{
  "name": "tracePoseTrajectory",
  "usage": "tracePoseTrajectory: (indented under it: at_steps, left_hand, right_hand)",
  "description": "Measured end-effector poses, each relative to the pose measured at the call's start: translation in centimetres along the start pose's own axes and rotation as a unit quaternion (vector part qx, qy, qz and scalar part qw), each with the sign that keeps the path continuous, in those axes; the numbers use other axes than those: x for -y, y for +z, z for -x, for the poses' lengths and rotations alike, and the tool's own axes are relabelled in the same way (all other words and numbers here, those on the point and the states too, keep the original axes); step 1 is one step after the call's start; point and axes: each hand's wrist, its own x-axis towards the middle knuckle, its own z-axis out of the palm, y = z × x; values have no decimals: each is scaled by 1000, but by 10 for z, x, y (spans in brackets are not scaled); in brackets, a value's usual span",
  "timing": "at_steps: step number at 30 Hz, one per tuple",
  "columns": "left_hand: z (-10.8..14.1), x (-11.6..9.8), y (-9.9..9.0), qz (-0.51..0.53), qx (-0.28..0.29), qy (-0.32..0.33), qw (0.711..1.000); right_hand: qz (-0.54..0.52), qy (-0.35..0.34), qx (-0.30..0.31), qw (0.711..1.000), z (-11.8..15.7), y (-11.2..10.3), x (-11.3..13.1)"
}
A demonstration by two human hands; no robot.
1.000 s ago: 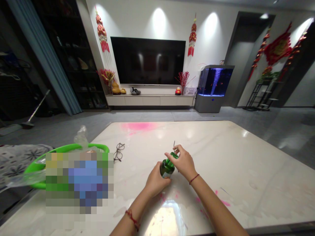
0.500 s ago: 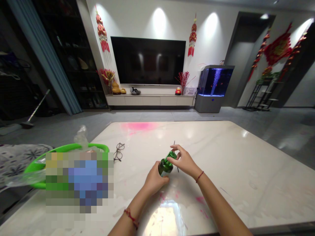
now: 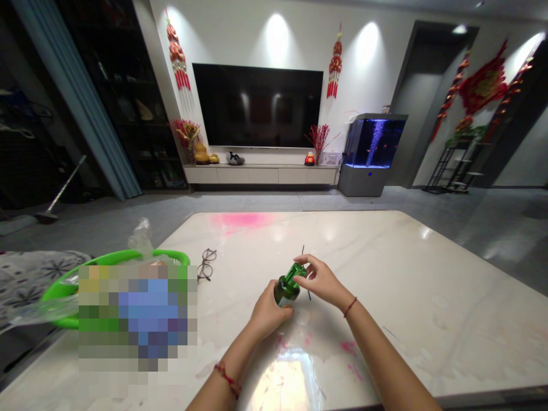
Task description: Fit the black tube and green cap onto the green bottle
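Observation:
My left hand (image 3: 269, 314) is wrapped round the body of a dark green bottle (image 3: 287, 290), which tilts up and to the right over the table. The bottle's upper part is a brighter, shiny green, and a pale patch shows low on its side. At this top end the curled thumb and fingers of my right hand (image 3: 320, 281) close round the tip. Whether the tip is a cap or the bare mouth, I cannot tell. Partly hidden behind the right hand lies a thin dark stick (image 3: 309, 295) on the table.
The white marble-patterned table (image 3: 411, 297) has pink stains. Eyeglasses (image 3: 207, 265) lie to the left, beside a green basket (image 3: 173, 253) with clear plastic in it and a blurred-out area over it. Beyond are a television (image 3: 257, 105), a low cabinet (image 3: 263, 175) and a fish tank (image 3: 377, 142).
My right hand has shifted very slightly right and down at the bottle's top, with its fingers a little differently placed. The left hand and bottle have moved slightly left.

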Motion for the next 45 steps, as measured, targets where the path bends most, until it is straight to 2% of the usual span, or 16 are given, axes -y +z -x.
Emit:
tracePoseTrajectory:
  at_steps: [3, 6, 9, 13, 16, 24, 33, 40, 45]
  left_hand:
    - [0, 0, 0, -24, -2, 7, 1000]
    - [2, -2, 0, -58, -3, 13, 998]
    - [5, -6, 0, -95, -3, 3, 995]
    - [7, -10, 1, -105, -3, 3, 994]
    - [6, -10, 1, -84, 3, 5, 996]
    - [0, -2, -1, -10, 5, 9, 1000]
    - [0, 0, -1, 2, 2, 6, 1000]
    - [1, -4, 0, -9, 7, 12, 1000]
    - [3, -5, 1, -16, 18, 20, 1000]
  right_hand:
    - [30, -8, -4, 1000, 0, 0, 1]
    - [119, -2, -41, 992, 0, 1, 3]
    - [242, 54, -77, 966, 0, 5, 8]
    - [320, 103, -66, 939, 1, 9, 16]
    - [313, 100, -52, 943, 1, 9, 20]
    - [183, 36, -1, 983, 2, -4, 19]
    - [89, 24, 32, 995, 3, -8, 18]
    - [135, 20, 5, 991, 2, -6, 17]
    - [198, 55, -8, 979, 1, -2, 19]
